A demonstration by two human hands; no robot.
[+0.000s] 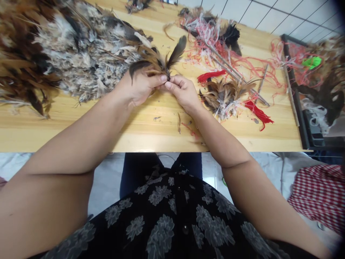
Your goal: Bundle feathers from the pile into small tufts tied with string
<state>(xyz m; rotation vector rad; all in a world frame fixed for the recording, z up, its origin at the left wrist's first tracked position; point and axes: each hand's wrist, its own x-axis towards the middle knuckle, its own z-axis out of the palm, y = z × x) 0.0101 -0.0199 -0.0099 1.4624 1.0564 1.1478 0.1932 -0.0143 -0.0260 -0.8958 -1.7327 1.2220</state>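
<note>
Over the wooden table (151, 133), my left hand (140, 88) pinches the quill ends of a small bunch of brown and dark feathers (159, 61), which fan up and away from me. My right hand (183, 91) meets it fingertip to fingertip, its fingers closed on the base of the same bunch. A big heap of loose brown, grey and white feathers (67, 50) lies just left of my left hand. A tied feather cluster (223, 97) with red string sits right of my right hand.
Red tassels (257, 113) and a tangle of red and white string (215, 39) with thin sticks (231, 68) lie at the right. A dark crate (302, 118) of feathers stands past the table's right end. Red checked cloth (320, 194) lies below it.
</note>
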